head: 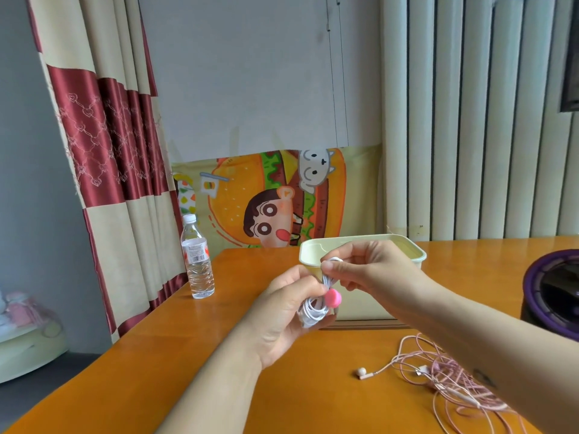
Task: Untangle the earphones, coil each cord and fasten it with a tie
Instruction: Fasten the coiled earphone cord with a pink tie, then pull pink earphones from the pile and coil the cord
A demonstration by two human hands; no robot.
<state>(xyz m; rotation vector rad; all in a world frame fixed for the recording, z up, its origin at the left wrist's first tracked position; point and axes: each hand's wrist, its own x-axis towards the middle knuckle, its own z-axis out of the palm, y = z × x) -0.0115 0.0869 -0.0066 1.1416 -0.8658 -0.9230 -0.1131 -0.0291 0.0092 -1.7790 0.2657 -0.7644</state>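
White coiled earphone cord point(311, 313) is standing upright, left fingers point(302, 278) gripping below the round pink tie point(332, 297), right fingers point(332, 265) pinching above.

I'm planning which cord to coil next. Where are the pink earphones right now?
In the head view, the pink earphones lie in a loose tangle on the orange table at lower right, on the near side of the cream box.
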